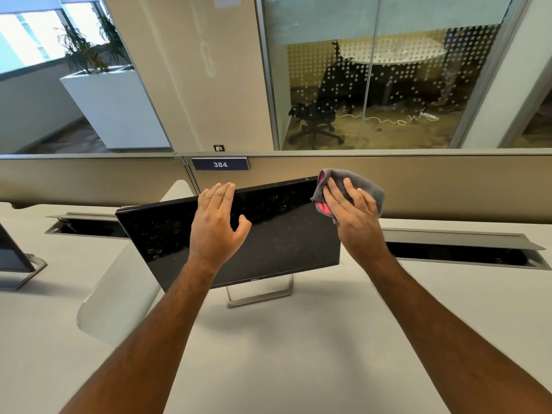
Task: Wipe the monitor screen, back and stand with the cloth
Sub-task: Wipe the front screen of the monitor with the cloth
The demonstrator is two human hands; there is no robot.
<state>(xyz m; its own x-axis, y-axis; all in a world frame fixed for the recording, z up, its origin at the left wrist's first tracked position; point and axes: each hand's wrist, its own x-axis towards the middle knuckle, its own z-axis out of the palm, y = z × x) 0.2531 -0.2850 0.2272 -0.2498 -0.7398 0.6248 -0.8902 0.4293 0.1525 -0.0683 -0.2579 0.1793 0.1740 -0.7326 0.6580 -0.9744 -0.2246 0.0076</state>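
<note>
A black monitor [283,234] with a dusty, dark screen stands on a silver stand [260,295] in the middle of the white desk, turned a little to the left. My left hand [216,222] rests over the top edge of the monitor, fingers straight and reaching behind it, thumb in front of the screen. My right hand [355,216] presses a grey cloth with a pink underside [358,182] flat against the monitor's upper right corner, fingers spread and straight. The cloth drapes over that corner.
A white divider fin [119,294] stands on the desk [283,354] just left of the monitor. Open cable troughs [466,249] run behind it on both sides. A second monitor's base [21,270] sits at the far left. A beige partition [418,186] labelled 384 backs the desk.
</note>
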